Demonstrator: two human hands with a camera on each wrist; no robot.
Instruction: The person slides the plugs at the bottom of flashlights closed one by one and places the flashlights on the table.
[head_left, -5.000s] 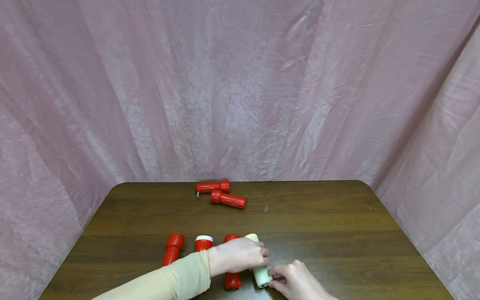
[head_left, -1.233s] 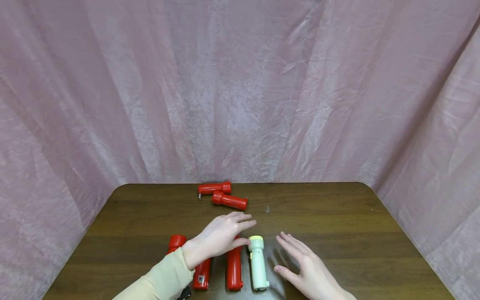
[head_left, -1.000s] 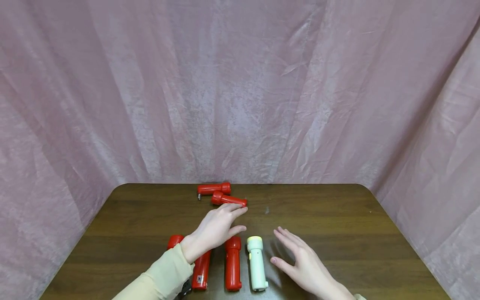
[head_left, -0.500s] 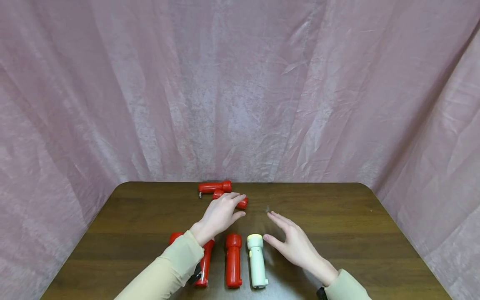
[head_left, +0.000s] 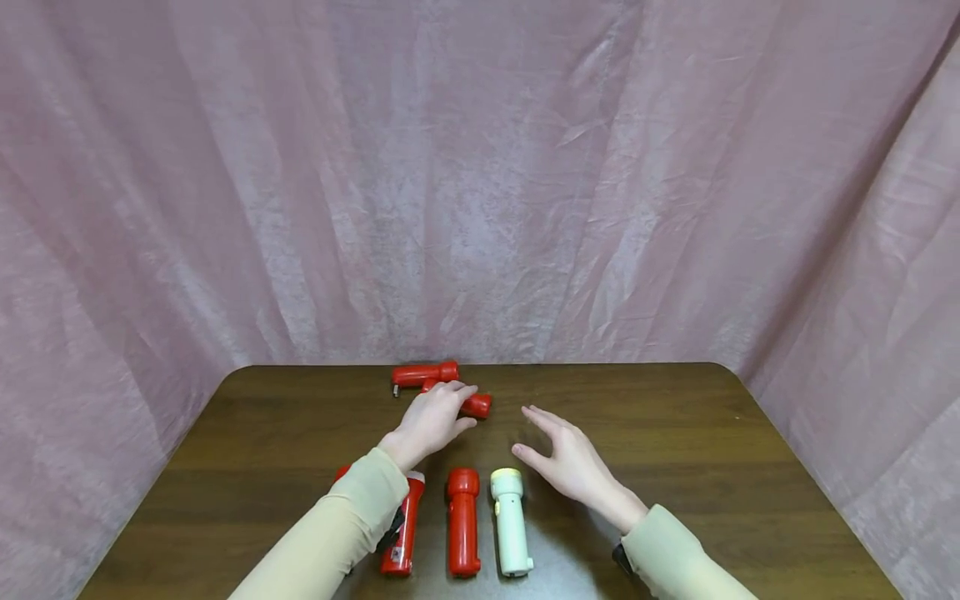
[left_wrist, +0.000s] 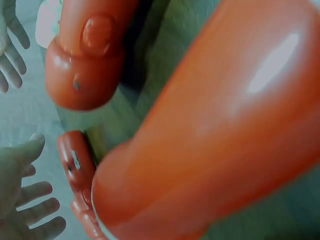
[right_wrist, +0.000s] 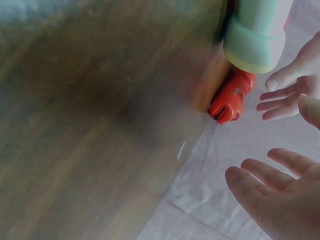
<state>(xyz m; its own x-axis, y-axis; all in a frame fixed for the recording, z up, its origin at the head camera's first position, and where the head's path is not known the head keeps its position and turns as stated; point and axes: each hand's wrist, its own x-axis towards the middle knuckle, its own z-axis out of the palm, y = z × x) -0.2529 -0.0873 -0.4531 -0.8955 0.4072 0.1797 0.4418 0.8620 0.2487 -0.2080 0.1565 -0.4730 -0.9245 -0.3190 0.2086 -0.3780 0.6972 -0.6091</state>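
My left hand [head_left: 431,421] hovers before a red flashlight [head_left: 477,406] at the back of the table, partly covering it in the head view; its fingers are extended, with nothing held. To the right, my right hand [head_left: 570,458] is held with spread fingers beyond the pale green flashlight [head_left: 512,525], apart from it. That flashlight lies beside a red one [head_left: 463,525], heads pointing away from me. A red flashlight with a white rim [head_left: 405,525] lies left of them, partly behind the left sleeve. Both hands [right_wrist: 280,195] look unoccupied in the wrist views.
Another red flashlight [head_left: 425,374] lies at the back edge, close to the partly covered one, with a small metal piece [head_left: 396,390] at its end. A further red one [head_left: 342,472] is mostly hidden by the left sleeve. Pink curtains [head_left: 480,183] hang behind the wooden table [head_left: 675,433].
Five seconds ago both hands were on the pale green flashlight; it now lies released and straighter. Both hands have since moved forward, the left reaching the back red flashlight.
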